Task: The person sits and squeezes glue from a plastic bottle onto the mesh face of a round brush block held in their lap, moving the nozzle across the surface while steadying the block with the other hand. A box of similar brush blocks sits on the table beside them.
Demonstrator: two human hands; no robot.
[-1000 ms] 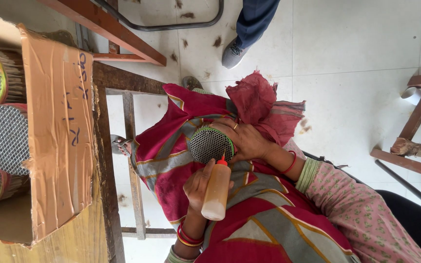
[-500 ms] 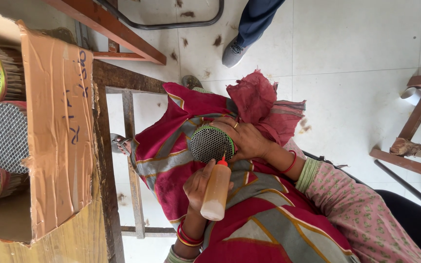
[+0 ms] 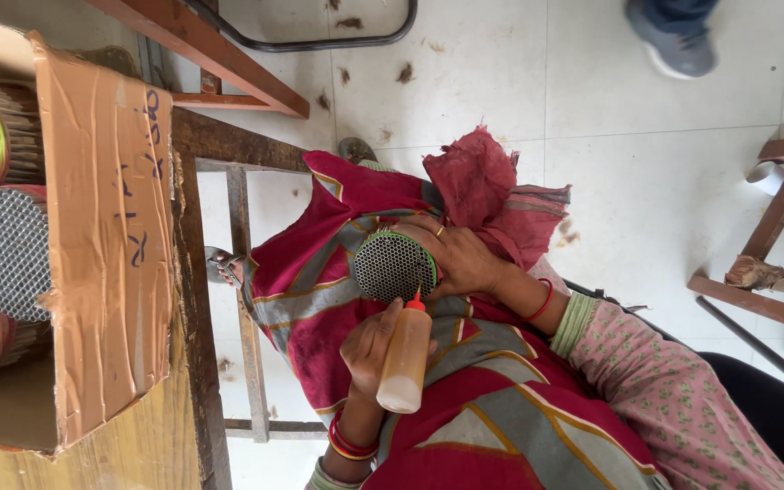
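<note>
I see a pale tiled floor (image 3: 465, 91) with dark scraps on it, and a wooden worktop (image 3: 151, 449) at the lower left carrying a taped cardboard box (image 3: 106, 263) that lies on its side, packed with round bundles (image 3: 2, 249) of thin tubes. Another person's shoe (image 3: 673, 41) shows at the top edge. A wooden frame (image 3: 778, 218) stands at the right.

On my lap, over red and grey cloth (image 3: 319, 290), my right hand (image 3: 460, 259) wraps its fingers around a round bundle (image 3: 394, 266) bound with a green band, its honeycomb end face turned toward me. My left hand (image 3: 369, 345) has its fingers closed on a bottle (image 3: 406, 358) (amber, with a red nozzle), held tilted so the tip touches, or all but touches, the lower right rim of the bundle's face. Red bangles (image 3: 351, 445) sit on the left wrist, one on the right.
</note>
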